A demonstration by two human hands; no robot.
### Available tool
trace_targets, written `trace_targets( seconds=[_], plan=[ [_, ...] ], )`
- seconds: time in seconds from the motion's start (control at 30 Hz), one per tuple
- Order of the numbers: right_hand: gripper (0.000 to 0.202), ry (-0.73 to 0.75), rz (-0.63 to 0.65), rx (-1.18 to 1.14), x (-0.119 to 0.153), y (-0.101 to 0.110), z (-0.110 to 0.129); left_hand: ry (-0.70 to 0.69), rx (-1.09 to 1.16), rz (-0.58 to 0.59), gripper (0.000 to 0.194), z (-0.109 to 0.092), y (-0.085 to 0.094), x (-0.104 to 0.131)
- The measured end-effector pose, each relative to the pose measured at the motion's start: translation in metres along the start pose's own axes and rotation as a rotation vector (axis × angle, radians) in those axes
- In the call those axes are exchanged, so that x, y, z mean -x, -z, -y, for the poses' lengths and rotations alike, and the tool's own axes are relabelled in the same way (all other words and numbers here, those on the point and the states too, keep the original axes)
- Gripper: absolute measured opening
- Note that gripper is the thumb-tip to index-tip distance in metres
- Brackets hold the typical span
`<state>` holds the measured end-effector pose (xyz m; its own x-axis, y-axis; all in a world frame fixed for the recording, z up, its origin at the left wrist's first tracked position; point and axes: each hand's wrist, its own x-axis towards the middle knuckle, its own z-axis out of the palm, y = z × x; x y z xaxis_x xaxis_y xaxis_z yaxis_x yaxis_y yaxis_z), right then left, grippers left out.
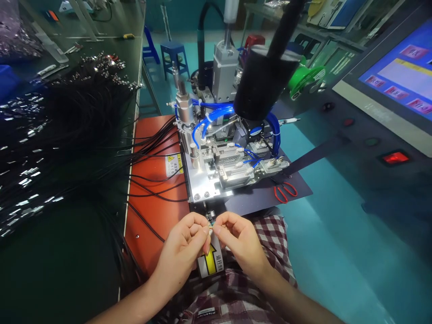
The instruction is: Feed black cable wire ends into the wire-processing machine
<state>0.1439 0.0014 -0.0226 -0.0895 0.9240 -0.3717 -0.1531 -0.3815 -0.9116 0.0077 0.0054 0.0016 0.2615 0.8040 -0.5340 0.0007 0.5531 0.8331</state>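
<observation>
My left hand (pixel 184 243) and my right hand (pixel 239 240) meet in front of my lap, both closed in a pinch. Between the fingertips shows a bit of thin wire ends (pixel 211 227), with a coppery glint; most of it is covered by the fingers. A black cable (pixel 145 219) runs from the left toward my left hand. Just beyond the hands stands a metal machine (pixel 205 180) with blue air tubes (pixel 219 110). Below them is a white label with a yellow arrow (pixel 211 261).
A large heap of black cables (pixel 77 103) with shiny ends covers the left bench. Several cables cross the orange plate (pixel 155 157). Red-handled scissors (pixel 285 192) lie right of the machine. A control screen (pixel 401 76), a green spool (pixel 305 78) and a blue stool (pixel 173 51) stand farther off.
</observation>
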Motion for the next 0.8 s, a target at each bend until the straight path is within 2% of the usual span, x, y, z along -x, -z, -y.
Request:
trace_targets(
  seconds=[0.23,0.57,0.7,0.8],
  plan=[
    [0.021,0.033,0.021,0.019,0.001,0.004,-0.001,0.02,0.002,0.038,0.017,0.002,0.004,-0.001],
    [0.016,0.118,-0.014,0.14,0.002,0.002,-0.001,0.011,-0.075,0.056,0.019,0.001,0.003,-0.001],
    [0.017,0.148,0.016,0.162,0.002,0.002,0.0,-0.08,-0.189,0.07,0.018,0.0,0.007,-0.003],
    [0.018,0.158,0.018,0.165,0.0,0.005,-0.002,-0.22,-0.413,0.001,0.011,0.0,0.013,-0.005]
  ],
)
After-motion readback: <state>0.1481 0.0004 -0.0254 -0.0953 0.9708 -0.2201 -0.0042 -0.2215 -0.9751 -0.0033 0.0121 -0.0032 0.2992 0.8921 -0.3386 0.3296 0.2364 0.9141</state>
